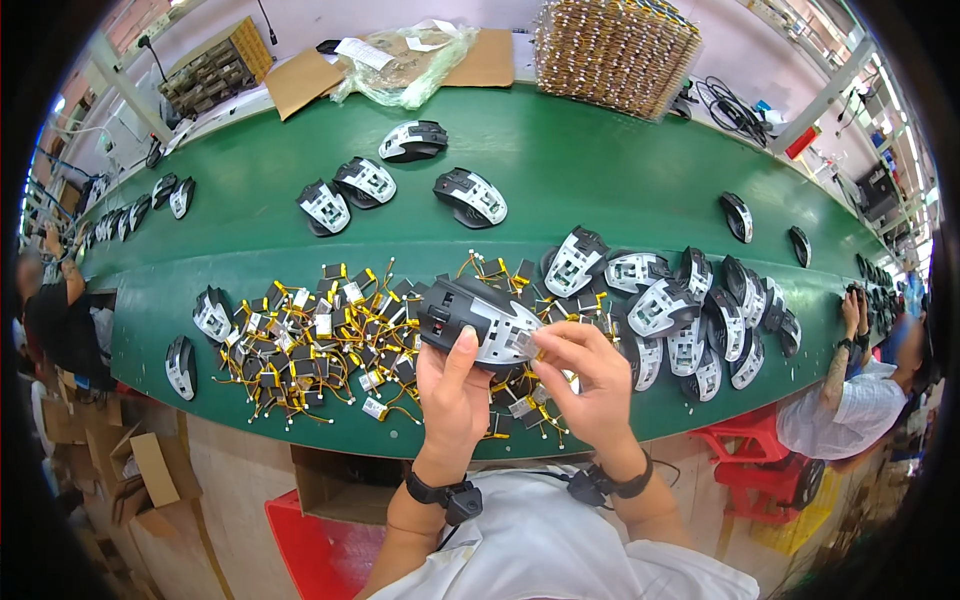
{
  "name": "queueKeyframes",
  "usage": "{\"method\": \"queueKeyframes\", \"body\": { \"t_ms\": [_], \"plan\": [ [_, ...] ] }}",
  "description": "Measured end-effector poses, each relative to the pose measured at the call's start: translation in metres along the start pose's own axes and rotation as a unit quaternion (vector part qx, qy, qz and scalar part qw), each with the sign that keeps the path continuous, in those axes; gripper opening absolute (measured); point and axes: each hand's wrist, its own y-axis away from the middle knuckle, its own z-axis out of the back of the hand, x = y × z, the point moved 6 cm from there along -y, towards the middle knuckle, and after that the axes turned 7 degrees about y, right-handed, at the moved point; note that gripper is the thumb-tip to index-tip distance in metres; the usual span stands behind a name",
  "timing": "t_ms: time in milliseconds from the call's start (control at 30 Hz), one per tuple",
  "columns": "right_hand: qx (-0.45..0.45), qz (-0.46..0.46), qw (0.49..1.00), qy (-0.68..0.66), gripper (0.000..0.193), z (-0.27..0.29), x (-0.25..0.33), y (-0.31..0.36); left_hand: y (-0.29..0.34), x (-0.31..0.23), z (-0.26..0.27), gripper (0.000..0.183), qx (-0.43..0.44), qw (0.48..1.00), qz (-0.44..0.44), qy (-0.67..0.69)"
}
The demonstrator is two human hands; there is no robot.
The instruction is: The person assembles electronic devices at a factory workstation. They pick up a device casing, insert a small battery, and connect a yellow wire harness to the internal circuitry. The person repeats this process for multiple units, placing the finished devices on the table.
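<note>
Two hands hold one black-and-grey plastic mouse shell: left hand grips its near side, right hand pinches its right end, long axis lying left-to-right.

Black-and-grey mouse shell, yellow-wired black batteries, green belt.

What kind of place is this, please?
Most likely an electronics assembly line. A long green belt carries many open mouse shells, with a pile of small wired batteries beside them. The left hand holds one shell while the right hand works on it; other people sit along the belt.
</note>
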Motion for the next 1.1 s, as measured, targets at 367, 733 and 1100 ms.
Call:
{"method": "queueKeyframes", "body": {
  "t_ms": [367,733,1100],
  "plan": [
    [0.201,-0.081,0.976,-0.018,0.042,0.009,-0.025,-0.022,-0.004,-0.009,-0.016,0.046,0.133,0.964,0.089,-0.211],
    [0.073,0.037,0.996,0.021,0.028,0.019,0.007,0.008,-0.011,0.001,-0.007,0.038,0.047,0.988,0.123,-0.083],
    [-0.008,0.073,0.993,0.091,0.022,0.019,0.001,0.011,-0.009,0.005,-0.005,0.035,0.028,0.991,0.117,-0.064]
  ]
}}
